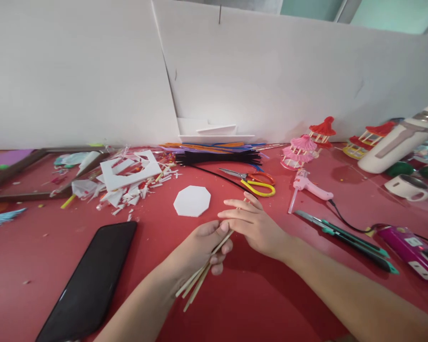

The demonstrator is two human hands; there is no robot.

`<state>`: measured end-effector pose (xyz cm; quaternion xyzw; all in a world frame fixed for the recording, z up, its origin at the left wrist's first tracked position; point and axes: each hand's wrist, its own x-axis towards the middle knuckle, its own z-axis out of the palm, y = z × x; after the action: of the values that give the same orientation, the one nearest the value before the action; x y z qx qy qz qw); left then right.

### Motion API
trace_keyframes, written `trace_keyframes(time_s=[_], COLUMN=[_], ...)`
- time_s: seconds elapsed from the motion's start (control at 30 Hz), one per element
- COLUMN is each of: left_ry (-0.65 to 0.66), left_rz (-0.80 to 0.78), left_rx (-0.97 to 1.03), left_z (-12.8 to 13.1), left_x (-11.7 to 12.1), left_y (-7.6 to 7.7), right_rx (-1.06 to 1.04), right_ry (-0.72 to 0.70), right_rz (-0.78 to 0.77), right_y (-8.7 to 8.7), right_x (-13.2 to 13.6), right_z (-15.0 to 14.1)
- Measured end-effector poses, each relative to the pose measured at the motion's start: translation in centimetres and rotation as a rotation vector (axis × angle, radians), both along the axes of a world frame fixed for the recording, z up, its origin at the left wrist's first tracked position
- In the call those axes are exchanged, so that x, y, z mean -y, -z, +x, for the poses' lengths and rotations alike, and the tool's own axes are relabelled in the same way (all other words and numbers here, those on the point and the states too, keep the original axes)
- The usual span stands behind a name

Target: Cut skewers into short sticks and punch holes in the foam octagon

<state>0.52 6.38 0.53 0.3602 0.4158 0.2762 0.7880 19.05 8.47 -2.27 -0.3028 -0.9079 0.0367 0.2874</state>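
Left grip (209, 242): closed around thin wooden sticks (198, 287), held above the surface (157, 237), well short of its far edge. Right grip (257, 225): fingers extended over the sticks' far ends; whether clamped, I cannot tell. Mug (399, 188), toward the surface's far right corner: contents indiscernible.

The left hand (201, 243) clasps thin sticks (197, 290)! The right hand (258, 227) meets their far ends; a white octagon (191, 201) lies near.
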Motion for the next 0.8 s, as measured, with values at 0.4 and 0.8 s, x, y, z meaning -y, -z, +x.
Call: trace_keyframes(time_s=[0.4, 0.8], left_ry=[0.03, 0.115], left_rz=[0.084, 0.073], left_rx=[0.052, -0.055], left_z=[0.6, 0.8], left_x=[0.5, 0.7], left_y=[0.3, 0.7], right_rx=[-0.866, -0.809], right_ry=[0.284, 0.148], right_rz=[-0.923, -1.107], right_y=[0.5, 0.3], right_x=[0.7, 1.7], right_z=[-1.5, -2.0])
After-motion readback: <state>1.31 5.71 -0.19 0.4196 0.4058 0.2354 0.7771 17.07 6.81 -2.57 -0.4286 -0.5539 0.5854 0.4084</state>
